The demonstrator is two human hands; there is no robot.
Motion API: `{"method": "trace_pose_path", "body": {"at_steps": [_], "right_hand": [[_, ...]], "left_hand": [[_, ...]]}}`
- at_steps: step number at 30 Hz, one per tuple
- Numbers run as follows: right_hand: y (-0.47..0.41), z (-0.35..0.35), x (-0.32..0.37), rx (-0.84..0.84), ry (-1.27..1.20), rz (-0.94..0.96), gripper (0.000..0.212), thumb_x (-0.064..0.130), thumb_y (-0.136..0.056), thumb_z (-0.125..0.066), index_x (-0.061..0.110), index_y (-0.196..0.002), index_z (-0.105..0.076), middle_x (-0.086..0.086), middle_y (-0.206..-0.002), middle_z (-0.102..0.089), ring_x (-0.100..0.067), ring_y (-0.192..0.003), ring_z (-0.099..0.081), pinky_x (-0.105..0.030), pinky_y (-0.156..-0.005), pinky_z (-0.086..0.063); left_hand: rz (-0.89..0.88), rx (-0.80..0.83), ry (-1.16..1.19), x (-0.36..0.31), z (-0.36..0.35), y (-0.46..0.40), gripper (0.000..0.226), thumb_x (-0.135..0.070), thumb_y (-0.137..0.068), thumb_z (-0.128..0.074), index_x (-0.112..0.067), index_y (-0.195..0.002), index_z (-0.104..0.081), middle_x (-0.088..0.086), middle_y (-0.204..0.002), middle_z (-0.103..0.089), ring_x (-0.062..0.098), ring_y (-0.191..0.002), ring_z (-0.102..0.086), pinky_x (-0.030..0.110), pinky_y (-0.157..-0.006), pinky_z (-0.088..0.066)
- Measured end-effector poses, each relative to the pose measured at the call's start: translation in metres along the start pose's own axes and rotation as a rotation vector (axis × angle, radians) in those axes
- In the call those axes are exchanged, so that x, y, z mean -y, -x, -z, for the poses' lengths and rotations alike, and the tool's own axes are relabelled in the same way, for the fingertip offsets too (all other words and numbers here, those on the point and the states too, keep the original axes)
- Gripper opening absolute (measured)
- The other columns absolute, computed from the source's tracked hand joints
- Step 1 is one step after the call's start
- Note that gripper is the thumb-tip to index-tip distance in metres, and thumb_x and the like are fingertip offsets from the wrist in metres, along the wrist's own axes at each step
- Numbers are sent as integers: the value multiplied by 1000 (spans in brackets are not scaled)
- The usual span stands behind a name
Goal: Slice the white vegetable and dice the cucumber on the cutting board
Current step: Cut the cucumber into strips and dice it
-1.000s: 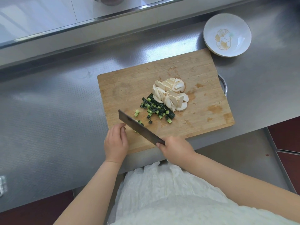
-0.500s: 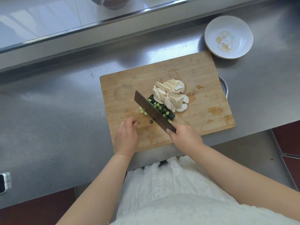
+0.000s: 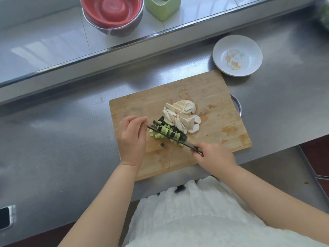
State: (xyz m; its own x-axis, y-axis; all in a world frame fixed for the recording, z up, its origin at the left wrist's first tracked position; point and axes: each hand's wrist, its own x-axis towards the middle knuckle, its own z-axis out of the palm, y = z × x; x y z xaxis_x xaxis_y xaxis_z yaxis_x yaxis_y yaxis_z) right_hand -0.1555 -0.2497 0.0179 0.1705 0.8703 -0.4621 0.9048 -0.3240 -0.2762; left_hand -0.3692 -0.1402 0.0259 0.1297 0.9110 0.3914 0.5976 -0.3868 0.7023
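Nearest to us, at the bench's near edge, we see a white garment and two bare forearms reaching out over the cutting board, whose near edge overhangs the near edge of the steel bench. Our right hand sits over the board's near edge, its fingers curled round the handle of the knife. The blade runs from that hand toward the board's left edge, seen almost edge-on, with diced cucumber lying on both sides of it and some cubes seeming to ride on the blade itself. Our left hand rests over the board's left part, just left of the cucumber pile; its fingers are loosely curled, and the fingertips meet the far tip of the blade. Whether they pinch it or only touch it we cannot tell. One dark cucumber bit lies apart, near the left hand's palm side.

Just beyond the cucumber, touching it, the white vegetable slices lie fanned near the board's middle. Off the board's far right corner stands a white dish with a gold motif. At the bench's near left edge lies a phone. On the raised ledge along the far edge stand a steel bowl holding red bowls, and a green container.
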Motion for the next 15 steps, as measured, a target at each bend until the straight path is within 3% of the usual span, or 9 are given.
{"method": "trace_pose_path", "body": {"at_steps": [2, 4, 7, 12, 15], "right_hand": [[1, 2, -2, -1, 20, 8, 29, 50, -89, -42, 35, -108, -58, 7, -74, -63, -18, -67, -58, -23, -43, -31], [2, 4, -2, -17, 56, 18, 30, 49, -88, -44, 36, -112, -56, 6, -78, -65, -19, -68, -59, -23, -44, -31], [3, 4, -4, -36, 97, 46, 30, 48, -88, -44, 35, -113, -55, 6, -81, -66, -19, -70, -61, -24, -46, -34], [0, 6, -6, -63, 137, 145, 31, 48, -89, -45, 30, -113, -53, 5, -87, -66, -20, -75, -63, -27, -55, -44], [-1, 7, -7, -93, 194, 192, 31, 49, -89, -45, 29, -111, -52, 6, -84, -64, -20, -70, -62, -25, -49, -38]], "left_hand": [[-15, 193, 64, -15, 3, -12, 8, -15, -89, -63, -15, -95, -68, -11, -92, -58, 1, -83, -53, 12, -75, -43], [-9, 502, 38, -25, 4, -19, 4, -23, -88, -64, -24, -91, -67, -19, -88, -57, 0, -79, -55, 11, -70, -43], [-21, 862, -176, -32, 0, -23, 6, -31, -88, -65, -30, -90, -70, -18, -89, -57, 3, -83, -53, 23, -74, -47], [19, 1059, -340, -30, -8, -24, 12, -34, -90, -61, -27, -93, -70, -15, -86, -52, 10, -82, -52, 27, -73, -44], [43, 1113, -396, -27, -16, -26, 20, -43, -91, -56, -28, -95, -68, -15, -85, -51, 7, -77, -50, 28, -69, -45]]}}
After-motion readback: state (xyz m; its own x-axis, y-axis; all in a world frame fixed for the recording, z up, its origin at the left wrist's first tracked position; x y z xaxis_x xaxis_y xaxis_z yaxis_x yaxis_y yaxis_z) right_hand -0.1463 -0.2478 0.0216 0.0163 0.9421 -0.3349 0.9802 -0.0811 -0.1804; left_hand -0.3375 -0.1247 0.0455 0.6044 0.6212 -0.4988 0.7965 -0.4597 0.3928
